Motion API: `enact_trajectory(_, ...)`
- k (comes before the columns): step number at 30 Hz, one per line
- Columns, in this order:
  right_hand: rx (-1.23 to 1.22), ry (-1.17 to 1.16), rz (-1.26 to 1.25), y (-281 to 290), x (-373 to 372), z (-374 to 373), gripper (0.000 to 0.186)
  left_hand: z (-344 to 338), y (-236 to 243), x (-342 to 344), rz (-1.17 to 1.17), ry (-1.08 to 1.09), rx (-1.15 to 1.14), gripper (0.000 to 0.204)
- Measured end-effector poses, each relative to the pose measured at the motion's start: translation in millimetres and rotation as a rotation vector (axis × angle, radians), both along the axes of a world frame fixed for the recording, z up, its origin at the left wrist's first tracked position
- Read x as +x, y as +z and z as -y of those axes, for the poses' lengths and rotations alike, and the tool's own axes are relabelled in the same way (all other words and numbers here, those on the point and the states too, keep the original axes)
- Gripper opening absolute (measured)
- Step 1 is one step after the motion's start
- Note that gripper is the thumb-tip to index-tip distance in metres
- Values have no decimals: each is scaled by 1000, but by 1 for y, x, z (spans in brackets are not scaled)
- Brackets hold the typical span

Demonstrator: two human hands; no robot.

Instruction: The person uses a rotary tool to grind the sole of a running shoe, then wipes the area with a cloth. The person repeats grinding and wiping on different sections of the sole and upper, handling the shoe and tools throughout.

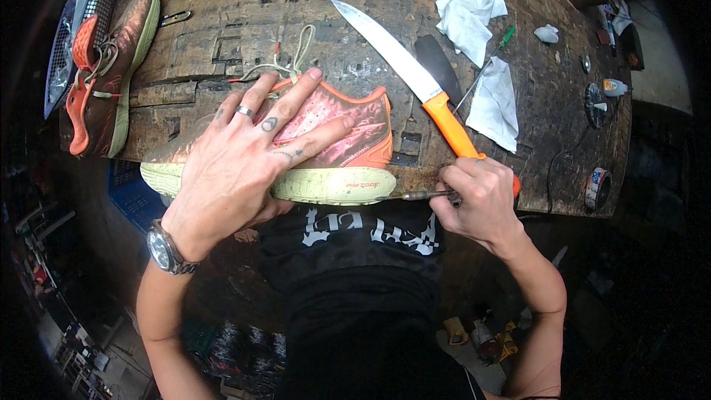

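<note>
A brown and pink shoe [355, 122] with a pale yellow-green sole lies on its side at the bench's near edge, toe to the left. My left hand [248, 148] holds it down, fingers spread across the upper. In my right hand [478, 200] is a thin metal-shafted tool [418, 195], with an orange-red end showing past the fist. Its tip meets the heel end of the sole; how far it goes in is hidden. Just beyond my right fist lies a large knife [418, 78], its orange handle close to my knuckles and its blade pointing away to the left.
The matching shoe [133, 67] rests at the left beside a blue mesh basket [70, 52]. White crumpled cloths [468, 11] and a green-handled screwdriver [506, 37] lie right of the knife. A roll of tape [597, 187] and small bottle [614, 87] sit near the right edge.
</note>
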State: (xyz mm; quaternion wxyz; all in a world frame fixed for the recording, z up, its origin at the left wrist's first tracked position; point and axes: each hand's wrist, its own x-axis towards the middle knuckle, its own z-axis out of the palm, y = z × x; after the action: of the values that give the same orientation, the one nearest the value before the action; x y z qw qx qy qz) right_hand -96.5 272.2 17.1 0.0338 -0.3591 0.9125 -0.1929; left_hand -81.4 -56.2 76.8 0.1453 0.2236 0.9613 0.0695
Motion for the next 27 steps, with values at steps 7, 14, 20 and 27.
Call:
enact_trajectory(7, 19, 6, 13, 6, 0, 6, 24, 0, 0, 1, 8, 4, 6, 128)
enact_trajectory(14, 42, 16, 32, 13, 1, 12, 24, 1, -1, 1, -10, 2, 3, 129)
enact_trajectory(20, 68, 15, 30, 16, 1, 12, 25, 2, -3, 2, -17, -2, 8, 130)
enact_trajectory(27, 88, 10, 21, 18, 1, 9, 24, 2, -4, 1, -23, -3, 10, 131)
